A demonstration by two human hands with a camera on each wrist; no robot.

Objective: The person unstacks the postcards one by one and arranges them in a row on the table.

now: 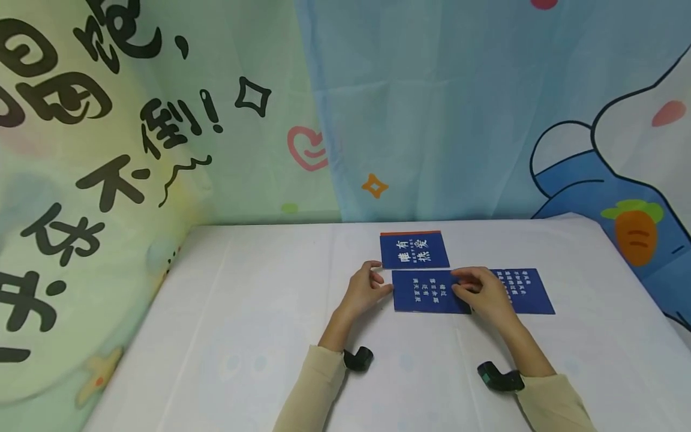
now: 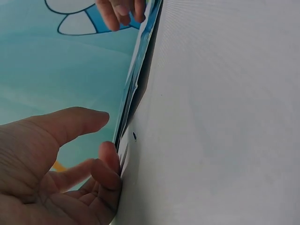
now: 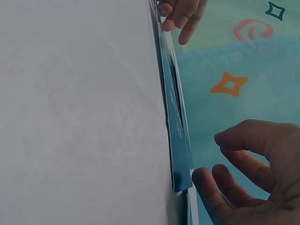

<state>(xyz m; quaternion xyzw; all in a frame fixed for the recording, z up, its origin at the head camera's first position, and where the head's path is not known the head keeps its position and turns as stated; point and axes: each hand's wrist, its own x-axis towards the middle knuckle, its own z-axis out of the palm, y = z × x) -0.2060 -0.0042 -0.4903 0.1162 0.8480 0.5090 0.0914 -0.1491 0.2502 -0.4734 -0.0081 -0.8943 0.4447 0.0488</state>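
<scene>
The centre card (image 1: 407, 300), blue with white characters, is lying on the white table (image 1: 243, 300), between the two hands. The left hand (image 1: 360, 294) is resting at its left edge, thumb reaching toward that edge, fingers loosely bent and standing apart from the thumb, pinching nothing; whether the thumb is touching the card is hard to tell. The right hand (image 1: 488, 297) is hovering or resting over its right end, thumb and forefinger close together with the other fingers relaxed, and nothing is showing between them; contact there cannot be told either.

To the right of the centre card, the right card (image 1: 534, 294) is lying end to end with it, partly hidden by the right hand. Just beyond the centre card, shifted slightly left, the top card (image 1: 405, 251) is lying with an orange strip (image 1: 410, 233) along its far edge.

Nearer the person than the centre card, beige sleeves (image 1: 313, 387) are covering the forearms, and each wrist is carrying a black camera (image 1: 358, 359). Beyond it, a printed backdrop (image 1: 459, 150) is hanging behind the table.
</scene>
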